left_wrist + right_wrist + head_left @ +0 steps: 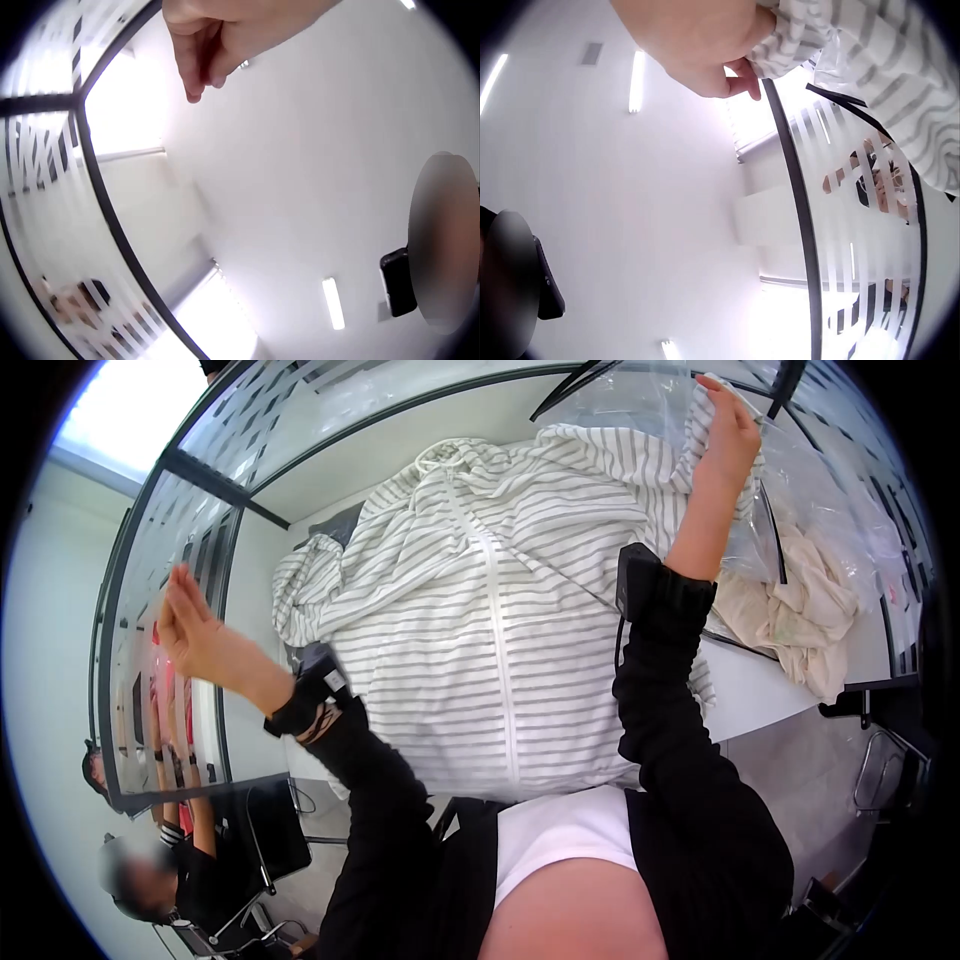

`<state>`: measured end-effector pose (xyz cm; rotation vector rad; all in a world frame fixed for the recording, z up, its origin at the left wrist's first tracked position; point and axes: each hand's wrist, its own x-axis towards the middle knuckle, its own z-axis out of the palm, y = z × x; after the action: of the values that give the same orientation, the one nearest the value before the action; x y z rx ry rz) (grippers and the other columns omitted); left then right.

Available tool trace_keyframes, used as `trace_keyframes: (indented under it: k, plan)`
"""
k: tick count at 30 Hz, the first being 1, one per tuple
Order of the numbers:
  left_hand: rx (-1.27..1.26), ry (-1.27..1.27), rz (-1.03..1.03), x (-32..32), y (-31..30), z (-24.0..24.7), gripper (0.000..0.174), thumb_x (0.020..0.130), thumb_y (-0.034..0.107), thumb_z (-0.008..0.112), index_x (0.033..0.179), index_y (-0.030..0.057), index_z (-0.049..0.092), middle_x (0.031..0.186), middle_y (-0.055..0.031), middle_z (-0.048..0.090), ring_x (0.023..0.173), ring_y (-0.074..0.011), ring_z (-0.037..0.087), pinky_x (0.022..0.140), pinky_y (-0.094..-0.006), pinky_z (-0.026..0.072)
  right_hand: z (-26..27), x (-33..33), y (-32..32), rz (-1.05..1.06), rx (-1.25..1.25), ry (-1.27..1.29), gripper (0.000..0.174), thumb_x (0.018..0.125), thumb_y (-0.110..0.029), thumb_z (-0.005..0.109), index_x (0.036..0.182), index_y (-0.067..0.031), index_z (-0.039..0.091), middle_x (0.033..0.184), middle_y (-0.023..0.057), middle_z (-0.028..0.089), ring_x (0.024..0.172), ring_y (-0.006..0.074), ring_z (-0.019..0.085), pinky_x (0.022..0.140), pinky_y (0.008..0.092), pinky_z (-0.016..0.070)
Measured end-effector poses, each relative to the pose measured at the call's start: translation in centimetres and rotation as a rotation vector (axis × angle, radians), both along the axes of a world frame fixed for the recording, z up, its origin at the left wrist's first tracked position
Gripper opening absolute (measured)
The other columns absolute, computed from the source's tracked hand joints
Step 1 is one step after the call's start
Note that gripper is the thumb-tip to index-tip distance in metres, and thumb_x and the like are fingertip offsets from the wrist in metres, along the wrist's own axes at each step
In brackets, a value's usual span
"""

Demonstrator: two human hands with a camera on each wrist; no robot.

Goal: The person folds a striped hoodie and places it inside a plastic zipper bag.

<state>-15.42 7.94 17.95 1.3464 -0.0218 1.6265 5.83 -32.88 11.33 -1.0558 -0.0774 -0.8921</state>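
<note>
White table (752, 702) bordered by dark-framed clear partitions (208, 478) with frosted striping; pale wall (60, 610) at left, bright window (135, 420) above it. Grey floor (795, 770) below, black chair (272, 828) at lower left. Left wrist view: white ceiling (300, 165), lit tube (333, 303) (edges overexposed).

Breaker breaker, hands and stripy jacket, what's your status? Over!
Left hand raised, nothing visible in it. Right hand gripping one sleeve. Striped jacket spread out, front up; clear plastic and cream cloth beside it. Over.
</note>
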Motion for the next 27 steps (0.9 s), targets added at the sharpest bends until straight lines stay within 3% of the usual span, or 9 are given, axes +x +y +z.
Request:
trace_keyframes:
  k: [6, 10, 12, 13, 16, 18, 20, 23, 27]
  plan:
    - [0.120, 0.496, 0.374, -13.7, 7.4, -1.7, 0.025, 0.086, 0.005, 0.055, 0.103, -0.0119, 0.053, 0.098, -0.0236, 0.059, 0.089, -0.0261, 0.061, 0.083, -0.0284, 0.0489, -0.4, 0.0, 0.3, 0.003, -0.081, 0.026, 0.017, 0.079, -0.010, 0.057, 0.087, 0.0004, 0.068, 0.089, 0.0037, 0.066, 0.085, 0.0080, 0.054, 0.076, 0.0198, 0.0398]
    - [0.258, 0.944, 1.139, -24.8, 9.2, -5.5, 0.041, 0.081, -0.002, 0.055, 0.121, 0.0001, 0.046, 0.111, -0.0252, 0.050, 0.087, -0.0245, 0.062, 0.080, -0.0306, 0.0483, -0.7, 0.3, 0.1, -0.040, -0.178, 0.078, 0.018, 0.076, -0.015, 0.060, 0.088, -0.0048, 0.068, 0.094, 0.0050, 0.065, 0.088, 0.0139, 0.056, 0.080, 0.0246, 0.0400]
    - [0.291, 1.092, 1.762, -26.3, 6.1, -7.4, 0.058, 0.079, -0.006, 0.052, 0.132, 0.0098, 0.036, 0.126, -0.0232, 0.037, 0.086, -0.0242, 0.062, 0.078, -0.0327, 0.0488, 0.7, -1.5, 1.6, -0.372, -0.368, 0.112, 0.025, 0.074, -0.016, 0.062, 0.098, -0.0086, 0.064, 0.101, 0.0070, 0.063, 0.093, 0.0208, 0.055, 0.083, 0.0295, 0.0395]
    - [0.069, 1.190, 1.555, -27.0, 5.3, -8.0, 0.069, 0.078, -0.010, 0.050, 0.137, 0.0187, 0.027, 0.134, -0.0210, 0.019, 0.083, -0.0256, 0.062, 0.076, -0.0330, 0.0493, 1.3, -2.4, 2.2, -0.537, -0.460, 0.126, 0.031, 0.072, -0.017, 0.063, 0.102, -0.0105, 0.062, 0.104, 0.0080, 0.061, 0.096, 0.0242, 0.054, 0.084, 0.0320, 0.0392]
    - [-0.102, 1.148, 0.929, -27.4, 3.8, -8.3, 0.037, 0.088, 0.011, 0.051, 0.124, 0.0112, 0.049, 0.090, -0.0146, 0.062, 0.067, -0.0141, 0.058, 0.056, -0.0236, 0.0457, 1.7, -3.2, 2.9, -0.677, -0.556, 0.173, 0.045, 0.066, -0.021, 0.063, 0.110, -0.0157, 0.053, 0.100, 0.0130, 0.057, 0.098, 0.0310, 0.050, 0.084, 0.0370, 0.0391]
    - [-0.127, 1.365, 0.810, -24.4, 2.4, -7.8, 0.025, 0.089, 0.023, 0.051, 0.104, 0.0073, 0.064, 0.064, -0.0064, 0.063, 0.060, -0.0113, 0.057, 0.052, -0.0219, 0.0419, 2.2, -3.4, 3.7, -0.675, -0.670, 0.017, 0.049, 0.070, -0.015, 0.061, 0.117, -0.0178, 0.049, 0.116, 0.0086, 0.054, 0.109, 0.0332, 0.045, 0.095, 0.0394, 0.0329]
    - [-0.103, 1.293, 0.517, -20.9, 1.8, -7.9, 0.025, 0.087, 0.024, 0.055, 0.090, 0.0031, 0.067, 0.067, -0.0060, 0.064, 0.057, -0.0116, 0.056, 0.055, -0.0239, 0.0428, 2.5, -2.8, 4.4, -0.664, -0.855, -0.218, 0.047, 0.071, -0.015, 0.060, 0.117, -0.0172, 0.049, 0.117, 0.0087, 0.054, 0.111, 0.0332, 0.043, 0.097, 0.0398, 0.0310]
    - [0.296, 1.258, 0.320, -14.9, 1.7, -7.6, 0.024, 0.086, 0.023, 0.056, 0.091, 0.0004, 0.064, 0.067, -0.0082, 0.063, 0.058, -0.0135, 0.057, 0.058, -0.0256, 0.0441, 2.3, -5.0, 11.9, -0.332, -1.120, -0.122, 0.040, 0.080, -0.013, 0.055, 0.120, -0.0132, 0.049, 0.120, 0.0114, 0.049, 0.114, 0.0281, 0.044, 0.093, 0.0372, 0.0380]
    - [0.511, 1.237, 0.149, -6.5, 1.2, -4.4, 0.023, 0.085, 0.021, 0.056, 0.093, 0.0005, 0.062, 0.072, -0.0098, 0.064, 0.065, -0.0147, 0.060, 0.061, -0.0255, 0.0450, -1.0, -5.2, 16.5, 0.211, -1.609, -0.177, 0.052, 0.079, -0.023, 0.060, 0.126, -0.0078, 0.044, 0.126, 0.0130, 0.047, 0.118, 0.0281, 0.042, 0.103, 0.0387, 0.0273]
